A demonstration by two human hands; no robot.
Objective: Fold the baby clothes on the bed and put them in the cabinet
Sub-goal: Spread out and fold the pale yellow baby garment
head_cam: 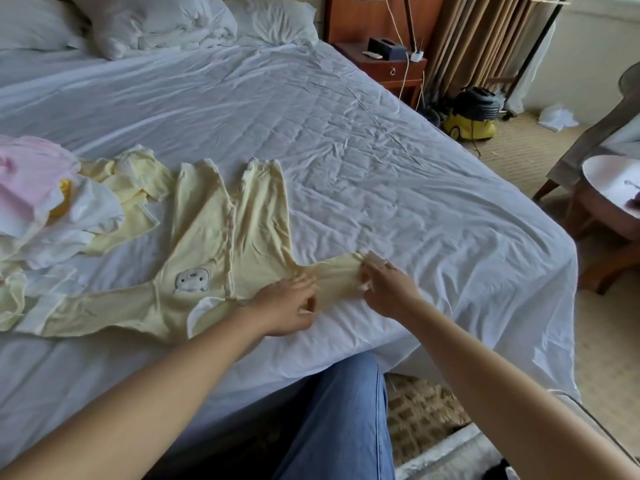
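Note:
A pale yellow baby romper [207, 258] with a small bear face on the chest lies spread flat on the white bed sheet [363, 150], legs pointing toward the pillows. My left hand [287, 306] presses on the romper's right shoulder, its thumb tucked under the sleeve's edge. My right hand [384, 289] pinches the cuff end of that right sleeve, which is stretched out to the right. The other sleeve lies out to the left.
A heap of pink, white and yellow baby clothes [52, 209] sits at the bed's left edge. Pillows [156, 22] lie at the head. A nightstand [391, 64], a yellow vacuum [471, 116], a chair and a round table [609, 188] stand right of the bed.

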